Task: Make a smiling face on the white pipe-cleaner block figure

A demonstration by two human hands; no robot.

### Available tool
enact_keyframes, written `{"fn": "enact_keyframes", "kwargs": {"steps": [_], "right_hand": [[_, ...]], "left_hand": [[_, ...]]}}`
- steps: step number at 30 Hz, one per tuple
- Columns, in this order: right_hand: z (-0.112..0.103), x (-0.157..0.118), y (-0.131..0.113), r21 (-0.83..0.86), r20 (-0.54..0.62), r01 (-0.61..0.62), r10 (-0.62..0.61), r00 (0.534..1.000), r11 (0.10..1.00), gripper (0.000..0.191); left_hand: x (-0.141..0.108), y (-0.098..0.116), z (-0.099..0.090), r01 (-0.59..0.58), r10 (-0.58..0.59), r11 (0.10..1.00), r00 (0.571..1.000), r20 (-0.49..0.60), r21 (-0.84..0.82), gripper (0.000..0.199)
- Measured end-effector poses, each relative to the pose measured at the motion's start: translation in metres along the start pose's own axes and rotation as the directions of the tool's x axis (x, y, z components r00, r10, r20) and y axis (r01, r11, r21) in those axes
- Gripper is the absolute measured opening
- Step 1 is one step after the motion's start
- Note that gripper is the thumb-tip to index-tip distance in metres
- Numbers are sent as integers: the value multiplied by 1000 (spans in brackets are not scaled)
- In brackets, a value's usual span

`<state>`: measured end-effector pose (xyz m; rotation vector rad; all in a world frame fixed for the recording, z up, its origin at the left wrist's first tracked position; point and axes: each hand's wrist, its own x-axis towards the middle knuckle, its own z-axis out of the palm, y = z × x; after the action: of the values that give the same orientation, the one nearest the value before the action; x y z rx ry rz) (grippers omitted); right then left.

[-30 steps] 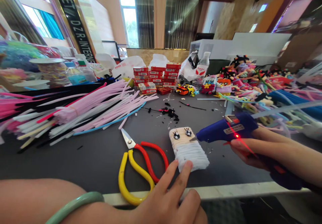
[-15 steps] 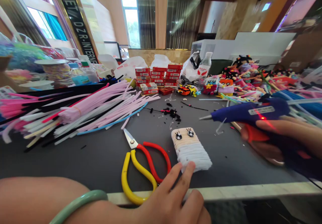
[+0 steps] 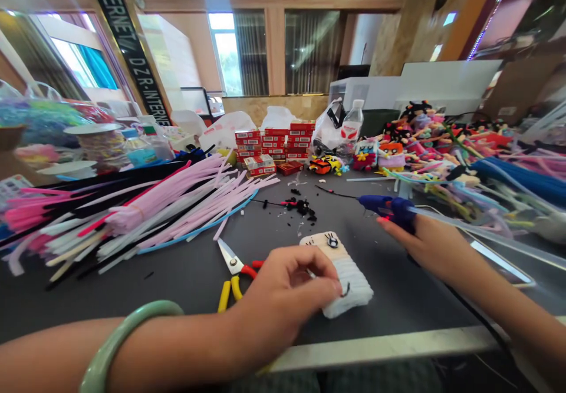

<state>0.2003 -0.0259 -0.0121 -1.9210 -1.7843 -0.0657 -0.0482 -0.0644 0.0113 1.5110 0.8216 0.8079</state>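
A block wrapped in beige and white pipe cleaner [image 3: 354, 281] lies on the dark table, with black-and-white eyes at its beige end. My left hand [image 3: 296, 299], a green bangle on its wrist, is over the block's left side. Its thumb and fingertips pinch a small curved black piece [image 3: 346, 290]. Further right, my right hand [image 3: 420, 234] is closed round the blue glue gun [image 3: 380, 204], whose nozzle end is hard to make out. Scissors with red and yellow handles [image 3: 234, 264] lie partly behind my left hand.
Pipe cleaners in pink, white and black [image 3: 163, 204] cover the left side. Behind the black scraps [image 3: 303, 207] stand red boxes [image 3: 274, 145] and a bottle [image 3: 354, 119]. Small dolls [image 3: 420, 128] are heaped at the back right. A phone [image 3: 502, 263] lies beyond my right forearm.
My left hand has risen from the block's lower edge and closed on the small black piece. My right hand has moved left and lowered the glue gun toward the table, uncovering the phone.
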Motion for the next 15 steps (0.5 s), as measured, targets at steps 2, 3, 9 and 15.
{"fn": "enact_keyframes", "kwargs": {"steps": [2,3,9,15], "right_hand": [[3,2,1,5,23,-11,11,1000,1000,33],[4,2,2,7,34,-11,11,999,1000,33],[11,8,9,0,106,-39,39,994,999,37],[7,8,21,-88,76,-49,56,996,995,42]], "left_hand": [[6,4,-1,143,-148,973,989,-15,-180,13],[7,5,-2,173,-182,958,983,-21,-229,13],[9,13,-4,139,-160,940,986,-45,-313,12],[12,8,-7,90,-112,964,991,-78,-251,11]]}}
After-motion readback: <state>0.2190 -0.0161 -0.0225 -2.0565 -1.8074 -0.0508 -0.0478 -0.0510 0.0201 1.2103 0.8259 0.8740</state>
